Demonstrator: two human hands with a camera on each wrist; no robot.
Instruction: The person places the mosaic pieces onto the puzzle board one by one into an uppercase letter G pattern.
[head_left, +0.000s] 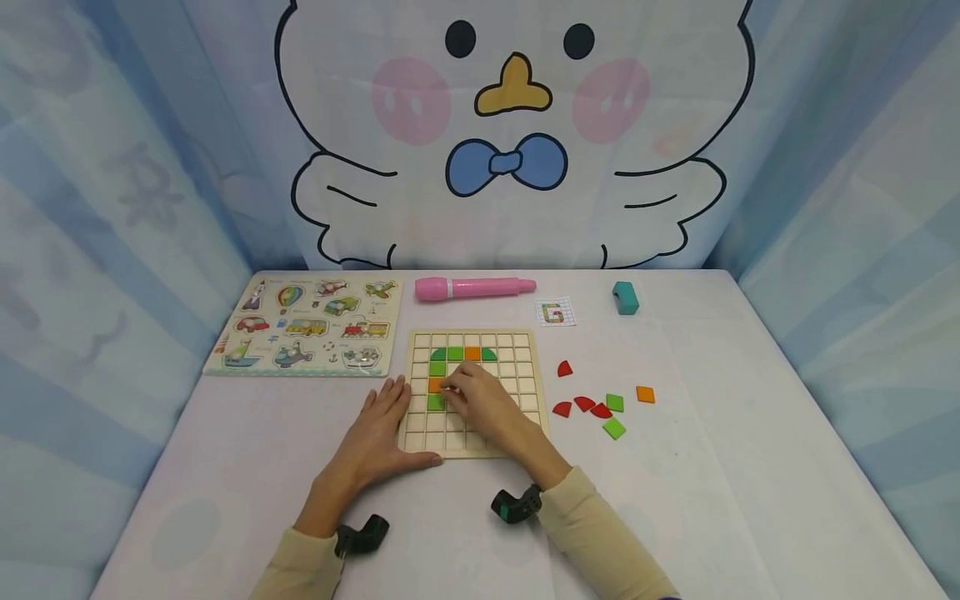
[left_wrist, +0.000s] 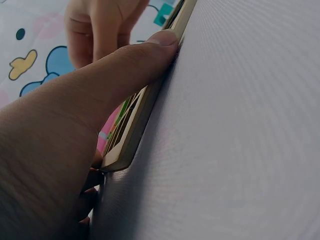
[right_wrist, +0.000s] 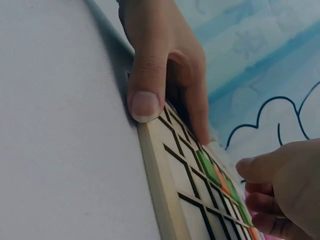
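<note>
A square wooden grid board [head_left: 525, 433] lies in the middle of the table. Green and orange tiles sit in some of its cells, forming a top row and a column down the left. My left hand [head_left: 378, 437] rests along the board's left side with fingers extended, its thumb on the near edge [right_wrist: 150, 160]. Over the board's left part is my right hand [head_left: 487, 404], bent fingertips right beside an orange tile [head_left: 435, 385] in the column. Below that lies a green tile [head_left: 436, 402]. What the right fingertips hold, if anything, I cannot tell.
Red quarter-circle pieces [head_left: 584, 403], green squares [head_left: 614, 428] and an orange square [head_left: 645, 394] lie loose right of the board. Behind are a pink pen-like stick [head_left: 480, 288], a small pattern card [head_left: 556, 312] and a teal block [head_left: 626, 298]. A vehicle puzzle board [head_left: 300, 333] lies back left.
</note>
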